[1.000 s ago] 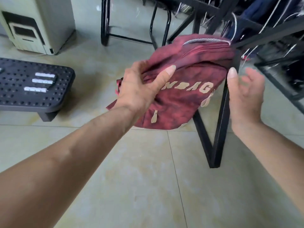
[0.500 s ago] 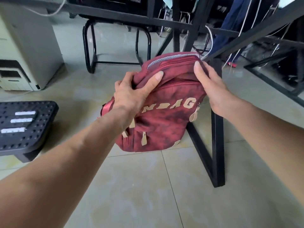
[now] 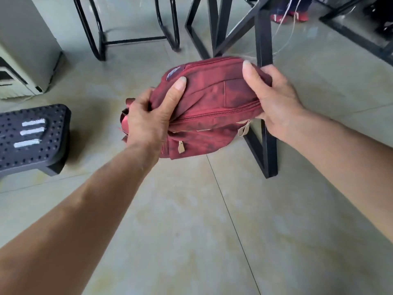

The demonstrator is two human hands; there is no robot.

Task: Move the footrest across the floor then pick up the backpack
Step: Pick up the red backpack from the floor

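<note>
A dark red backpack (image 3: 212, 103) with beige zipper pulls hangs in the air above the tiled floor, top side facing me. My left hand (image 3: 151, 120) grips its left end, thumb laid across the top. On the right end, my right hand (image 3: 274, 101) clamps the fabric with its thumb on top. The black footrest (image 3: 32, 137), dotted with holes and three white strips, stands on the floor at the far left, apart from both hands.
A black metal table leg (image 3: 265, 133) stands just behind and right of the backpack. More black frame legs (image 3: 214, 26) and a stool frame (image 3: 100, 35) lie further back. A grey-green appliance (image 3: 23, 50) sits at the upper left. Red shoes (image 3: 289, 17) show at the top right.
My right hand went from open beside the backpack to gripping its right end. The backpack tipped so its top faces me and its lettering is hidden. The view dropped downward.
</note>
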